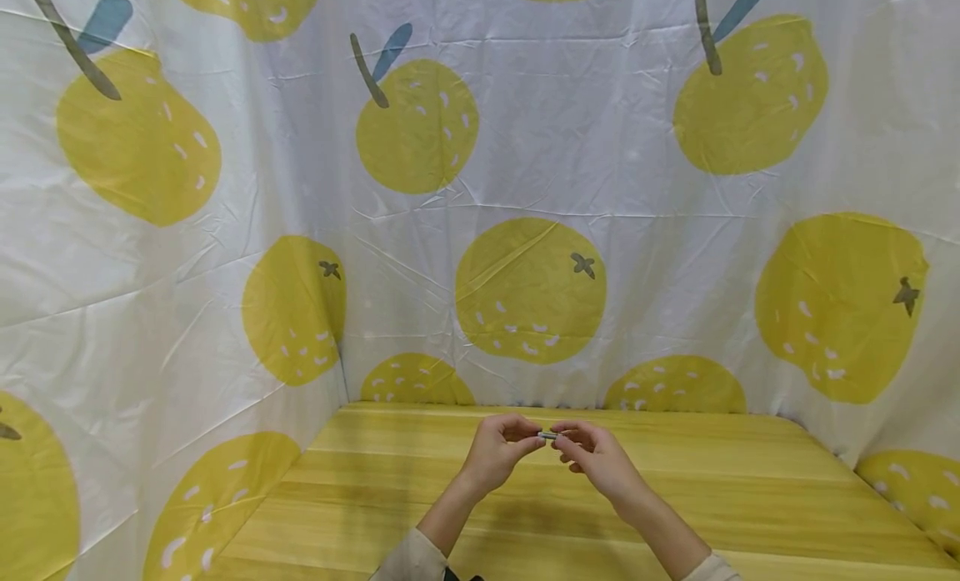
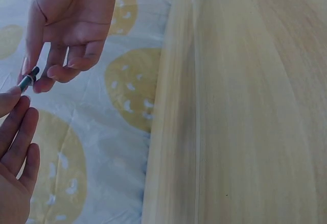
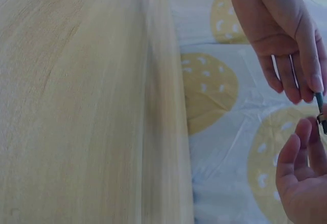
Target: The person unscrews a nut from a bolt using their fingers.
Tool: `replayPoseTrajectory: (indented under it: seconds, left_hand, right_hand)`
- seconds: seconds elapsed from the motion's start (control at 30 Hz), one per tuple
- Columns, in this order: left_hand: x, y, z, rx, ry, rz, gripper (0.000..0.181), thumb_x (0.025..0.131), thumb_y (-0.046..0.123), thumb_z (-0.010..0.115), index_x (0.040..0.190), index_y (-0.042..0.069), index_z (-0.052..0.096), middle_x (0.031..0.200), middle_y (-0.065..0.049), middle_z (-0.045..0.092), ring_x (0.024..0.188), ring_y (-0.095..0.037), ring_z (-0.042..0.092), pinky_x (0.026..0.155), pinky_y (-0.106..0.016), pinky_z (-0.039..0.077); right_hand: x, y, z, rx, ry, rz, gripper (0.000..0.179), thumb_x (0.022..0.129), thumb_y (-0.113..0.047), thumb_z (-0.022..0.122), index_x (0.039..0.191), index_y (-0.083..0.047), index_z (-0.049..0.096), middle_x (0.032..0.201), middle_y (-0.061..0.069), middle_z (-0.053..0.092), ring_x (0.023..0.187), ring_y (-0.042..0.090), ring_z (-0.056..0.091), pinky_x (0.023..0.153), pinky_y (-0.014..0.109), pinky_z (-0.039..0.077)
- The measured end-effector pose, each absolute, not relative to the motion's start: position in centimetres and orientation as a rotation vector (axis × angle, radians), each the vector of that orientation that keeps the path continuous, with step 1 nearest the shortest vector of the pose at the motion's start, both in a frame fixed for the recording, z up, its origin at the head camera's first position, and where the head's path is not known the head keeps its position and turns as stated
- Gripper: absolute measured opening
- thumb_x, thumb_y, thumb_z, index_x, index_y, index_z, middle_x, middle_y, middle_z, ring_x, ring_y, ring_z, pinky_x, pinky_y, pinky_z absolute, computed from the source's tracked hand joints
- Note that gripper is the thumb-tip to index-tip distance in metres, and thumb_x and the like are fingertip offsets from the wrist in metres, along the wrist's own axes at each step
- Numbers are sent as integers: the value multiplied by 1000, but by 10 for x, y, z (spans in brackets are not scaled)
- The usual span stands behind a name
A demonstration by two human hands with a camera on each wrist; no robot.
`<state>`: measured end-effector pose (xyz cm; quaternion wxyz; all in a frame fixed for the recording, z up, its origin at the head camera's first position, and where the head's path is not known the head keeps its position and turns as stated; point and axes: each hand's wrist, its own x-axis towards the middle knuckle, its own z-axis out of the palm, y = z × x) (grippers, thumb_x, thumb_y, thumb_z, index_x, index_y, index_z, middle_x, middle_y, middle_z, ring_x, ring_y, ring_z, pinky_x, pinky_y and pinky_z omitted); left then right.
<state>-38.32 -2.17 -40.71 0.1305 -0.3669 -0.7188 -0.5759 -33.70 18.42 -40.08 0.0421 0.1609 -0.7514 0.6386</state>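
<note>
Between my two hands is a short, slim grey-green stick [image 1: 548, 436] with a dark end and a shiny band; its exact kind cannot be told. My left hand [image 1: 491, 456] pinches one end between thumb and fingertips. From the other side, the thumb and fingertips of my right hand [image 1: 603, 464] pinch the opposite end. The left wrist view shows the stick [image 2: 28, 80] slanting from one hand to the other, its dark tip at the right hand [image 2: 76, 25]. At the edge of the right wrist view, fingers partly hide the stick [image 3: 320, 101].
Both hands are held above a yellowish wooden table [image 1: 360, 481]. A white curtain [image 1: 540, 181] printed with large yellow fruit hangs behind the table and along its sides. Light sleeves [image 1: 412, 558] cover the forearms near the bottom of the head view.
</note>
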Motion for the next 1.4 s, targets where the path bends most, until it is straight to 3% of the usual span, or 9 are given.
replayPoseTrajectory:
  seconds: [0.17, 0.3, 0.4, 0.57, 0.8, 0.93, 1.03, 1.27, 1.4]
  left_hand:
    - [-383, -21, -408, -1075, -2077, -1681, 7, 93, 4, 78, 100, 3, 79, 99, -6, 76, 90, -16, 73, 81, -29, 58]
    - [-384, -21, -409, -1082, -2071, -1678, 7, 93, 6, 78, 99, 4, 79, 98, -6, 76, 91, -16, 73, 81, -29, 58]
    - [-385, -20, -409, -1082, -2068, -1681, 7, 93, 6, 78, 99, 3, 79, 98, -6, 76, 91, -16, 73, 81, -30, 58]
    - [-385, -19, -409, -1072, -2049, -1691, 7, 92, 4, 78, 99, 2, 79, 98, -8, 77, 90, -16, 73, 81, -29, 58]
    - [-385, -20, -407, -1088, -2057, -1661, 7, 93, 6, 78, 99, 3, 79, 98, -7, 77, 90, -16, 73, 82, -30, 58]
    - [-384, -21, -406, -1084, -2065, -1663, 7, 93, 4, 78, 100, 3, 79, 99, -7, 76, 91, -17, 73, 81, -30, 58]
    - [-384, -22, -406, -1084, -2070, -1667, 8, 92, 2, 77, 100, 2, 78, 101, -7, 76, 92, -20, 74, 82, -29, 58]
    - [-384, -22, -406, -1086, -2060, -1669, 8, 93, 5, 78, 100, 4, 79, 101, -6, 77, 91, -18, 73, 83, -31, 57]
    - [-384, -22, -406, -1087, -2064, -1666, 8, 93, 5, 78, 101, 4, 79, 102, -7, 77, 91, -17, 73, 83, -31, 57]
  right_hand:
    - [-336, 185, -402, 518, -2258, 1983, 47, 105, -19, 64, 146, -1, 50, 135, 21, 53, 116, 41, 60, 91, 49, 53]
    - [-336, 184, -402, 473, -2276, 1985, 47, 107, -31, 61, 141, 1, 53, 122, 18, 61, 103, 34, 62, 87, 46, 54]
    - [-335, 184, -403, 428, -2272, 1963, 39, 108, -27, 60, 134, 3, 56, 113, 15, 65, 98, 31, 62, 84, 43, 54]
    - [-335, 183, -403, 408, -2227, 1951, 34, 104, -13, 65, 134, 1, 55, 123, 16, 62, 105, 31, 63, 83, 40, 53]
    - [-338, 180, -402, 371, -2244, 1944, 37, 107, -27, 61, 130, 3, 61, 110, 15, 66, 93, 27, 61, 80, 37, 54]
    - [-338, 179, -402, 381, -2234, 1920, 28, 105, -14, 64, 128, 2, 62, 113, 17, 65, 93, 28, 62, 80, 36, 54]
    - [-337, 180, -401, 408, -2219, 1927, 33, 103, -7, 65, 135, 1, 58, 123, 18, 61, 101, 35, 64, 82, 39, 54]
    - [-336, 180, -400, 406, -2249, 1935, 37, 106, -22, 64, 135, 1, 60, 114, 15, 66, 95, 30, 63, 81, 40, 54]
    - [-337, 181, -401, 455, -2258, 1914, 33, 106, -17, 64, 131, 3, 60, 115, 15, 66, 95, 29, 63, 82, 42, 54]
